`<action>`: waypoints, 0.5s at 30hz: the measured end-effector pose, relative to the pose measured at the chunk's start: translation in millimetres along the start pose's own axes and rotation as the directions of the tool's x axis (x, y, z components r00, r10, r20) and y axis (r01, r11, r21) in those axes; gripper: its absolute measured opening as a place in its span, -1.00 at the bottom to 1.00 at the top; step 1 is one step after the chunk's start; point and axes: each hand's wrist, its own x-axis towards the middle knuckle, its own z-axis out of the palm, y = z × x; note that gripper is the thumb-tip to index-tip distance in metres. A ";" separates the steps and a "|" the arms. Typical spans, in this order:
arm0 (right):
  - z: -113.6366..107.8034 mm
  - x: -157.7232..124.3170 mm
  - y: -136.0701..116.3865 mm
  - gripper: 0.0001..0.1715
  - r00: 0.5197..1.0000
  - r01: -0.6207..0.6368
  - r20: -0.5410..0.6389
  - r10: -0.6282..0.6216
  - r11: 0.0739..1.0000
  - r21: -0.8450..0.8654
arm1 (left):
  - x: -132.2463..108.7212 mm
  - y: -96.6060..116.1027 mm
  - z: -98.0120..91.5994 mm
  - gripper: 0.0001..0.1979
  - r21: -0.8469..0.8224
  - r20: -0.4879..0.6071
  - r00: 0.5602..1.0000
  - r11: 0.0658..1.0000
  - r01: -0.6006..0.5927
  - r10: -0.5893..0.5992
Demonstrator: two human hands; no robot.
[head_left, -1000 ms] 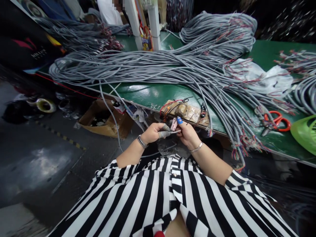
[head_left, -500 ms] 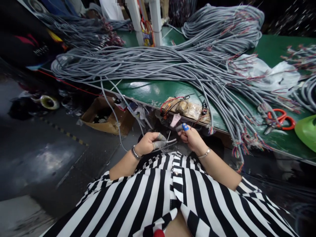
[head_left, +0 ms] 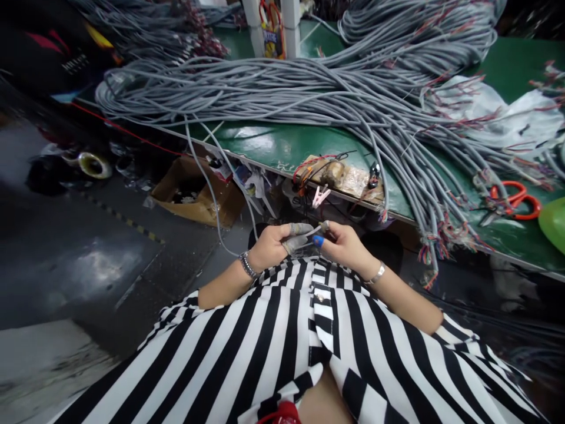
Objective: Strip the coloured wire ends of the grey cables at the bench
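My left hand, with grey covers on its thumb and finger, is closed around a grey cable whose end points right. My right hand has a blue cover on the thumb and a greyish one on the index finger. Its curled fingers meet the tip of that cable; the exact contact is partly hidden. Beyond both hands, a pink clip hangs at the table edge, beside a small wooden board with wires and a black part on it.
Bundles of grey cables with stripped coloured ends cover much of the green table. Orange-handled scissors and a green object lie at right. Below the table edge stands a cardboard box; a tape roll lies further left.
My right hand has come down from the pink clip to the cable's end. The clip now shows free of the hand. My left hand has shifted slightly, and the view has tilted down.
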 end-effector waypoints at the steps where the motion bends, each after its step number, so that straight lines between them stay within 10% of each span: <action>1: -2.8 -0.9 0.4 -0.76 0.999 -0.009 -0.034 0.008 0.999 -0.031 | 0.0 0.8 -0.2 -0.66 0.013 0.002 1.000 1.000 0.010 -0.011; 8: -24.3 -11.5 -5.4 -0.61 0.999 0.042 -0.018 -0.051 0.946 -0.321 | 2.5 0.9 -1.3 -0.79 0.134 0.089 0.983 0.980 0.150 -0.163; 15: -32.5 -18.6 -19.1 -0.54 0.983 0.101 -0.020 -0.184 0.625 -0.774 | 9.9 5.5 2.8 -0.70 -0.185 0.156 0.956 0.944 0.275 -0.248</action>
